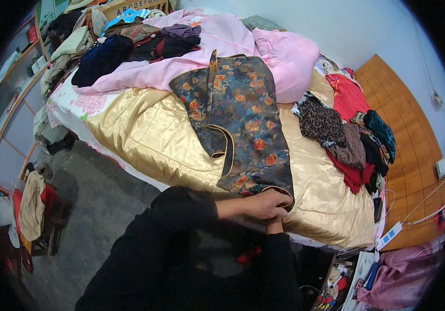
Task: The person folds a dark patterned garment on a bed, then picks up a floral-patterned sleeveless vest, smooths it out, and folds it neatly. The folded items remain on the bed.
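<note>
A dark floral garment (246, 101) with orange-red flowers and gold piping lies lengthwise over a shiny gold quilt (148, 132) on the bed. Part of its piped edge curls back near the middle. At the garment's near right corner, my left hand (263, 204) is closed on the gold-edged cloth. My right hand (275, 222) comes up from below and meets the left one there. Most of it is hidden behind the left hand, so its grip does not show.
Pink bedding (222, 35) and piled dark clothes (105, 58) lie at the bed's far side. More folded clothes (323, 120) are heaped on the right, before a wooden headboard (405, 155). A power strip (389, 236) with cables hangs at the near right corner. A clothes-covered stool (34, 206) stands left.
</note>
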### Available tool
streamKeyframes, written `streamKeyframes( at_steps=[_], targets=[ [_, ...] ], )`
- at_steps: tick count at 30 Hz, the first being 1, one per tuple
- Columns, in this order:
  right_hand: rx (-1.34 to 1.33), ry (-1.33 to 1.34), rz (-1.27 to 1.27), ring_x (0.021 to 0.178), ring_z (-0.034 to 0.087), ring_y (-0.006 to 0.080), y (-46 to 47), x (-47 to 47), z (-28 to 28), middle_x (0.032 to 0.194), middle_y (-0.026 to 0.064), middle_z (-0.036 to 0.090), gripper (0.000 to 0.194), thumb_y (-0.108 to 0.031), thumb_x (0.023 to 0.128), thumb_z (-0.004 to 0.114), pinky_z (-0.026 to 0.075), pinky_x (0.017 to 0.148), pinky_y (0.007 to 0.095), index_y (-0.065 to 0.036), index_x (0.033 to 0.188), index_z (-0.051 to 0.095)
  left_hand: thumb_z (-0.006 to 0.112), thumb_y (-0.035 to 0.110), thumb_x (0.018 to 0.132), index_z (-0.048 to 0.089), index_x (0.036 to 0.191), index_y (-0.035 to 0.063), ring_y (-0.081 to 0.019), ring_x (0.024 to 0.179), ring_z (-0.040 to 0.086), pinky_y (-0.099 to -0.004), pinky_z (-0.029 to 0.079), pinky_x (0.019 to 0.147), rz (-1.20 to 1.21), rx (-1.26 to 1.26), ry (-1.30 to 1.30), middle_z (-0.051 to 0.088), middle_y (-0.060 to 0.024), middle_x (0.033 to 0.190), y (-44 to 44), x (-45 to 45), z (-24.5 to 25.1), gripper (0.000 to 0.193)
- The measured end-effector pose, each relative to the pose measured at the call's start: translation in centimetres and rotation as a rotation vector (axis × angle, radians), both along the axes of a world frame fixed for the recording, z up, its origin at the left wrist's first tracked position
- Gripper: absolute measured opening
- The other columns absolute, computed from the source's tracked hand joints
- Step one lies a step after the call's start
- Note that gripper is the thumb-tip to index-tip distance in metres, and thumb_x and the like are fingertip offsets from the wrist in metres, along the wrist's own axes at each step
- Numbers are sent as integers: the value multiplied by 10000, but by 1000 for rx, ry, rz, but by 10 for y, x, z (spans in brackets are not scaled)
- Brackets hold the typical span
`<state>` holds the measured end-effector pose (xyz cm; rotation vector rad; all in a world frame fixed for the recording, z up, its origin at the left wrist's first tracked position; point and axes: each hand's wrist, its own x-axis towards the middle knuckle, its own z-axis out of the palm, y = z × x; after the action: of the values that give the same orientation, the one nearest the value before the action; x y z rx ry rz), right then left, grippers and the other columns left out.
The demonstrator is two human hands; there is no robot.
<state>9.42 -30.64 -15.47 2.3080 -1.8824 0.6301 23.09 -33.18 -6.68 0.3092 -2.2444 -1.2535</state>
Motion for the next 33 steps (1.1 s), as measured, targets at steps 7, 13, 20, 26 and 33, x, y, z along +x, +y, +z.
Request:
streamKeyframes(
  at_steps=[7,13,20,26,33],
  targets=[
    [38,-85,-14,1291,475,298,22,0,7,1368,133,532,482,-182,910,591,290,1089,448,-93,1377,507,630,189,923,533,952,-27,-341,776,565,-414,451,723,172,118,120,550,-186,834,37,-1,-14,238],
    [54,-140,-6,1292,475,297,36,0,11,1370,133,531,482,-185,913,589,292,1090,446,-93,1379,505,618,171,947,527,959,-8,-339,840,609,-416,471,740,154,315,105,567,-170,855,70,-3,7,201],
    [89,-269,25,1294,474,295,71,2,11,1373,134,529,482,-189,917,587,295,1091,443,-93,1382,502,633,143,907,553,964,-4,-368,890,630,-424,493,763,251,215,24,601,-198,875,94,-1,14,176],
    [220,-484,28,1295,474,294,142,14,-2,1375,134,528,482,-192,920,585,297,1092,442,-92,1384,500,631,171,921,512,988,-8,-321,909,554,-406,459,835,30,262,67,534,-158,933,149,-23,2,226],
    [401,-658,-51,1296,473,292,200,12,-14,1377,134,527,482,-196,924,583,299,1094,439,-92,1387,497,612,119,911,476,951,12,-314,871,541,-413,446,803,-332,384,-65,510,-148,909,214,-35,-18,178]
  ],
)
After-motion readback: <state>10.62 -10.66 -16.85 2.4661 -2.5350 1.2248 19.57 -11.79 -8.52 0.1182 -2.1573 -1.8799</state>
